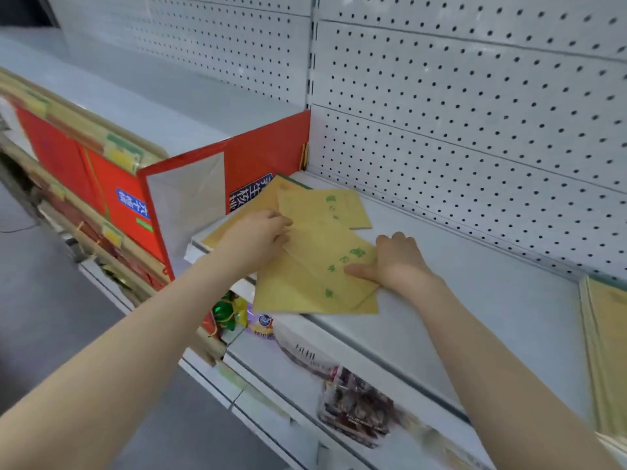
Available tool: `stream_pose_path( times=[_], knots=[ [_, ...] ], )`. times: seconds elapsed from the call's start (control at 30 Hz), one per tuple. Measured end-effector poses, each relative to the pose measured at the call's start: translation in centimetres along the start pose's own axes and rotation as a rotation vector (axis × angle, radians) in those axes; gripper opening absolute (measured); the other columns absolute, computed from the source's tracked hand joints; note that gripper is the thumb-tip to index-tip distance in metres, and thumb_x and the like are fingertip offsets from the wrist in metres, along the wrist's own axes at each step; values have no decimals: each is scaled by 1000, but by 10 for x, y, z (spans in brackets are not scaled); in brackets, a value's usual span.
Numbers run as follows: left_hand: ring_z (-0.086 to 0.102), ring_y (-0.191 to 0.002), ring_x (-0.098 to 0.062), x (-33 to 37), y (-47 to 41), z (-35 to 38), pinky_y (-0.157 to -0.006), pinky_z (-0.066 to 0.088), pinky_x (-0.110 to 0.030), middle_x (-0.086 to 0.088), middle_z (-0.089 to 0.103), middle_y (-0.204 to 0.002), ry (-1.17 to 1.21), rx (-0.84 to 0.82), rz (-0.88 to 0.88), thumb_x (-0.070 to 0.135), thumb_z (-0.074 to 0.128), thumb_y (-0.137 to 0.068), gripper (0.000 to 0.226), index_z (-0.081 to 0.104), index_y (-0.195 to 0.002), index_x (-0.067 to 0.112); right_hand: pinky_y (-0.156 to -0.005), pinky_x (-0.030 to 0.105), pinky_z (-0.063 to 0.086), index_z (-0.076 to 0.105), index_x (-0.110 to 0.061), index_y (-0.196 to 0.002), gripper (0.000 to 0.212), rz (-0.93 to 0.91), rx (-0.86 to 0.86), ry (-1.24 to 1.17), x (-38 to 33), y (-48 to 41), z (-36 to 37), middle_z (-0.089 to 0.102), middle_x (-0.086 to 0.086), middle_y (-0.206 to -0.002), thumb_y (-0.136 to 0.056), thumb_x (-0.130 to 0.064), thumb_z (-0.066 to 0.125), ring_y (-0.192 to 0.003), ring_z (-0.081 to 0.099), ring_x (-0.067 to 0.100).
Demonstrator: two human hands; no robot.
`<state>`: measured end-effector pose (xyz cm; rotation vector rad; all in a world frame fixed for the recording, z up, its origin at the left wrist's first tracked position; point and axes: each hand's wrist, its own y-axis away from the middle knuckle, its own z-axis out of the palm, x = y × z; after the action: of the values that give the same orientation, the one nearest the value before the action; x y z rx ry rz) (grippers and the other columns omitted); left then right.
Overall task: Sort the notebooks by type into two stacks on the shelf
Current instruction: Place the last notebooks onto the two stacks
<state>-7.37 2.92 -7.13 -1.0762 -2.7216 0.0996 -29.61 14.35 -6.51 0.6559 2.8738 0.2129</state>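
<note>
Now left hand [258, 236], right hand [397, 262] grip notebooks [298, 290]; green print [357, 253] blurred.

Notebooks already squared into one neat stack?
No: the tan notebooks lie fanned at different angles on the shelf, with the left hand and right hand both touching them.

head-worn wide view, forward and down, close over shelf [475, 286]

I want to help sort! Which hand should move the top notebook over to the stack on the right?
Probably the right hand: its thumb lies on the top notebook, and it is nearer that stack. The left hand is on the other side.
</note>
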Motion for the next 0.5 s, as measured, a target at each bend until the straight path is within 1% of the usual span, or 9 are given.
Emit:
stream_pose_path(
  times=[0.1, 0.17, 0.23, 0.27, 0.33, 0.37, 0.43, 0.47, 0.5],
  knots=[
    [45, -128, -28, 2, -48, 3, -103, 41, -39, -7, 44, -145, 13, -32, 12, 27, 44, -100, 42, 45, -141, 16, -75, 31, 43, 56, -16, -105, 62, 31, -41, -124, 8, -9, -8, 58, 5, -109, -69, -63, 74, -98, 53, 23],
    [35, -136, -29, 4, -75, 6, -109, 34, -39, -8, 35, -151, 20, -120, 6, 28, 40, -102, 46, 37, -146, 15, -62, 27, 40, 55, -20, -94, 50, 57, -65, -249, 12, -9, -11, 60, -2, -97, -68, -55, 79, -84, 54, 16],
    [33, -137, -31, 1, -99, 12, -110, 32, -41, -10, 35, -151, 7, -197, 14, 29, 37, -102, 48, 35, -146, 12, -58, 25, 41, 55, -21, -94, 47, 106, -53, -377, 13, -8, -11, 60, -5, -93, -68, -47, 83, -80, 56, 13],
    [37, -133, -32, -3, -108, 16, -107, 35, -42, -12, 39, -147, 7, -218, 21, 30, 37, -101, 46, 39, -143, 10, -56, 26, 44, 56, -21, -97, 47, 139, -35, -460, 13, -7, -10, 60, -4, -94, -67, -43, 85, -78, 59, 14],
    [47, -120, -33, -10, -125, 24, -96, 42, -42, -15, 49, -135, -5, -229, 57, 34, 40, -99, 40, 49, -127, 7, -50, 25, 48, 56, -22, -108, 53, 218, 45, -649, 13, -4, -7, 59, -1, -96, -66, -31, 88, -71, 62, 17],
    [49, -116, -34, -13, -132, 27, -92, 44, -42, -16, 51, -129, -7, -226, 77, 38, 43, -98, 40, 51, -121, 7, -51, 24, 49, 53, -23, -115, 61, 257, 103, -743, 12, -1, -6, 58, 1, -97, -65, -25, 88, -71, 62, 17],
    [51, -111, -35, -17, -143, 29, -89, 45, -43, -17, 54, -123, -8, -224, 92, 47, 47, -95, 48, 50, -119, 6, -64, 26, 53, 44, -22, -130, 78, 344, 215, -949, 7, 3, 0, 59, 3, -99, -66, -17, 88, -82, 64, 17],
    [50, -112, -36, -18, -147, 28, -90, 45, -43, -19, 52, -124, -12, -229, 85, 51, 49, -93, 54, 49, -122, 5, -72, 29, 54, 41, -20, -134, 81, 383, 254, -1065, 3, 8, 3, 61, 5, -101, -67, -14, 88, -87, 65, 17],
    [48, -115, -37, -19, -151, 27, -93, 43, -43, -21, 49, -128, -16, -235, 70, 54, 52, -91, 61, 47, -126, 5, -78, 32, 55, 43, -16, -133, 78, 415, 281, -1188, -4, 12, 6, 64, 6, -104, -69, -13, 87, -90, 67, 19]
  ],
)
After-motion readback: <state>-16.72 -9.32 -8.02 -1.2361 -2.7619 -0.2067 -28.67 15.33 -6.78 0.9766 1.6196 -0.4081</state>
